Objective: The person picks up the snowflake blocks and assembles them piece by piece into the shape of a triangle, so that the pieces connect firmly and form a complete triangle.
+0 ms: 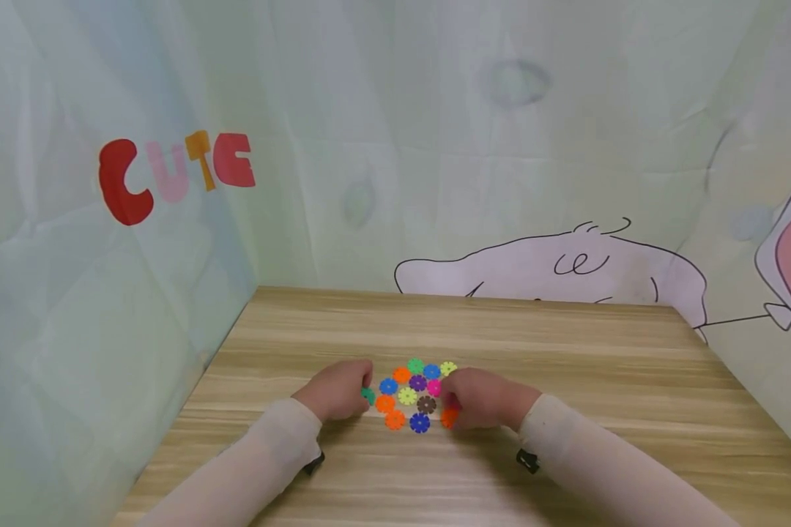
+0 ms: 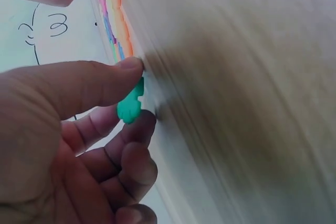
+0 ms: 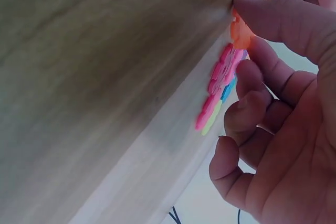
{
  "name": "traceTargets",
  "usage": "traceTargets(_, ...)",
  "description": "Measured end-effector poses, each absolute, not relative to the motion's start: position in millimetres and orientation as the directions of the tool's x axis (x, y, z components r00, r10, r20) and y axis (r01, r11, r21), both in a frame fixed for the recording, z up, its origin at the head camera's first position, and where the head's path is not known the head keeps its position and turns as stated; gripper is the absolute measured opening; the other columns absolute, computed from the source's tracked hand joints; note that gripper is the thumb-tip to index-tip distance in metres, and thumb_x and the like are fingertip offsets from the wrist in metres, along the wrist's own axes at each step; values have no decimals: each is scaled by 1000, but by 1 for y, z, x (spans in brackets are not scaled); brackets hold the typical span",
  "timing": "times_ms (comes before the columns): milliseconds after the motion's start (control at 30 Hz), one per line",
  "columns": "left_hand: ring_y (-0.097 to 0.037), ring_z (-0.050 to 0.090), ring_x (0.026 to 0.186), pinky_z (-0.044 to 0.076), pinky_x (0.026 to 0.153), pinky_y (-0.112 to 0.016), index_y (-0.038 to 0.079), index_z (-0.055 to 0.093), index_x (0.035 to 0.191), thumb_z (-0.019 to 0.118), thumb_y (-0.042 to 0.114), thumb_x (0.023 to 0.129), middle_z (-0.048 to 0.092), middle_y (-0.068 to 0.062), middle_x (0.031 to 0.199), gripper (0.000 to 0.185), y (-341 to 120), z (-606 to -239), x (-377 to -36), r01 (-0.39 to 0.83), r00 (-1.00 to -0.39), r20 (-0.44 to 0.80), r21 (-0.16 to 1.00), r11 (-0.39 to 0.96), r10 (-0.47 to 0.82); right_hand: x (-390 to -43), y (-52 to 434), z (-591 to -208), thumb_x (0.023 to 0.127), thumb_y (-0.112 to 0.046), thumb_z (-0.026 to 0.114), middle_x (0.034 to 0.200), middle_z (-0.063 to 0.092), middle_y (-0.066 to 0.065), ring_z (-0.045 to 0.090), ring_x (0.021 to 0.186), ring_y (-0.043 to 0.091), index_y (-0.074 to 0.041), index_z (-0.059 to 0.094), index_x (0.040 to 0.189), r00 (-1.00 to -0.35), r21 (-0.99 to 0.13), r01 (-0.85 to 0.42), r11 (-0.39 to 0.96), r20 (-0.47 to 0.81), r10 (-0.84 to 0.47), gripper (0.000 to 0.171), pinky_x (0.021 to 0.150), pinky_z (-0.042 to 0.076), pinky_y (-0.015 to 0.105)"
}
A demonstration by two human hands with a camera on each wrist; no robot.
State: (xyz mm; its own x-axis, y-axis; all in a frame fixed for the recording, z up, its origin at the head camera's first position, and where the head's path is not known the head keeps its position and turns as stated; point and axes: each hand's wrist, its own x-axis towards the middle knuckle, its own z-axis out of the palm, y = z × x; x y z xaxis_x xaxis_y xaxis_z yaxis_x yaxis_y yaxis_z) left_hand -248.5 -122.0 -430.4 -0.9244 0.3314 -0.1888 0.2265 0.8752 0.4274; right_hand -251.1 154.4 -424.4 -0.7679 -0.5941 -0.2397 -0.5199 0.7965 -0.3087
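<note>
Several flat, flower-shaped plastic discs [image 1: 414,395] in many colours lie in a tight cluster on the wooden table [image 1: 567,351]. My left hand [image 1: 364,389] sits at the cluster's left edge. Its thumb and forefinger pinch a green disc [image 2: 130,103], which touches the tabletop. At the cluster's right edge, my right hand [image 1: 451,404] has curled fingers. Its thumb and forefinger pinch an orange disc [image 3: 241,32] against the table, with pink discs [image 3: 220,77] just beside it. Both palms face inward toward the cluster.
Printed fabric walls close in the table on the left, back and right, with red "CUTE" letters [image 1: 174,176] on the left wall. Bare wood [image 1: 468,322] stretches behind the cluster and out to both sides.
</note>
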Motion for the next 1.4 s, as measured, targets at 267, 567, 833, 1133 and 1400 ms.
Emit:
traceTargets(267, -22, 52, 73, 42, 66, -35, 14, 54, 94, 80, 5, 88, 55, -2, 81, 27, -122, -430, -243, 223, -925, -179, 456, 862, 334, -246, 162, -427, 84, -10, 86, 83, 60, -10, 56, 78, 12, -25, 59, 91, -763, -374, -515, 771, -209, -611, 32, 72, 52, 27)
traceTargets(567, -20, 51, 67, 43, 60, -33, 18, 56, 106, 72, 7, 95, 55, -3, 82, 22, -132, -428, -236, 210, -916, -153, 603, 769, 370, -242, 170, -419, 90, -10, 82, 83, 61, -4, 56, 76, 16, -20, 69, 111, -776, -597, -402, 694, -180, -605, 26, 67, 51, 31)
traceTargets(833, -19, 52, 75, 47, 66, -29, 19, 54, 115, 70, 11, 101, 54, -3, 87, 22, -128, -406, -230, 280, -913, 24, 763, 583, 407, -239, 172, -400, 94, -7, 78, 81, 59, 1, 54, 73, 17, -4, 69, 123, -817, -777, -338, 531, -37, -575, 31, 62, 48, 25)
traceTargets(1133, -24, 56, 84, 51, 71, -26, 15, 53, 121, 68, 5, 101, 58, -5, 92, 27, -116, -385, -216, 374, -886, 216, 855, 358, 410, -235, 165, -379, 96, -1, 71, 91, 61, 8, 59, 80, 20, 1, 66, 128, -829, -887, -300, 351, 60, -557, 33, 67, 55, 23)
traceTargets(1400, -26, 57, 88, 54, 79, -32, 16, 52, 124, 68, 2, 99, 61, -4, 93, 32, -109, -378, -204, 416, -886, 316, 865, 281, 339, -232, 154, -363, 98, -5, 72, 96, 63, 10, 58, 83, 21, 1, 67, 126, -823, -924, -313, 220, 148, -548, 28, 69, 56, 23)
